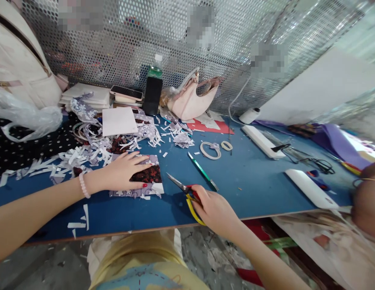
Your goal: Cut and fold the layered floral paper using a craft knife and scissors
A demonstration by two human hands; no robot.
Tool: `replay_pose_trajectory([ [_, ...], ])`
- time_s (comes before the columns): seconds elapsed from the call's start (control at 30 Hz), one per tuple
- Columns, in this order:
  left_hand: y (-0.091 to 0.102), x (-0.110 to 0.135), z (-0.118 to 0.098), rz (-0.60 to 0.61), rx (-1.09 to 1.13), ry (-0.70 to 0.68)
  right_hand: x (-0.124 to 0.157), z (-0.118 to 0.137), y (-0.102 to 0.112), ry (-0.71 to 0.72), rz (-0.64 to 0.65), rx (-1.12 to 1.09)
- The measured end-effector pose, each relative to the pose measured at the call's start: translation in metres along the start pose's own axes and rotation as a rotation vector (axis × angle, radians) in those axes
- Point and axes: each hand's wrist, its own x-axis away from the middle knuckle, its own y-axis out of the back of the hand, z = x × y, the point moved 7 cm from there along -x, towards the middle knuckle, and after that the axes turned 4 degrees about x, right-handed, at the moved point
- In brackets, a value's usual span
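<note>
My left hand (122,171) lies flat with fingers spread on a patterned fabric piece (151,174), lilac with white flowers and a dark floral band across it. A pink bead bracelet circles that wrist. To the right, my right hand (210,207) grips a pair of scissors (187,191) with red and yellow handles, the blades pointing left towards the fabric and apart from it. A green craft knife (202,171) rests on the blue table beyond the scissors. White and lilac scraps (93,151) are heaped behind my left hand, with a white square (119,121) on top.
Along the back stand a black phone (153,96), a pale handbag (192,98) and a green bottle (155,71). Tape rings (210,150) lie mid-table. White devices (261,141) and eyeglasses (322,165) are on the right, near another person's arm (367,201). A white backpack (24,52) is at left.
</note>
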Motion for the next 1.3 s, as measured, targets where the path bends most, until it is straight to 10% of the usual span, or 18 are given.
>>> replay_pose_trajectory([
  [0.4,0.015,0.032,-0.032,-0.184,-0.377,0.379,0.006,-0.006,0.008,-0.085,-0.139,-0.108],
  [0.63,0.021,-0.030,-0.039,0.086,0.177,-0.259,0.008,0.012,0.010,-0.039,-0.066,-0.141],
  [1.3,0.012,-0.052,-0.011,0.052,0.482,-0.259,-0.017,0.038,0.010,-0.157,0.186,0.034],
])
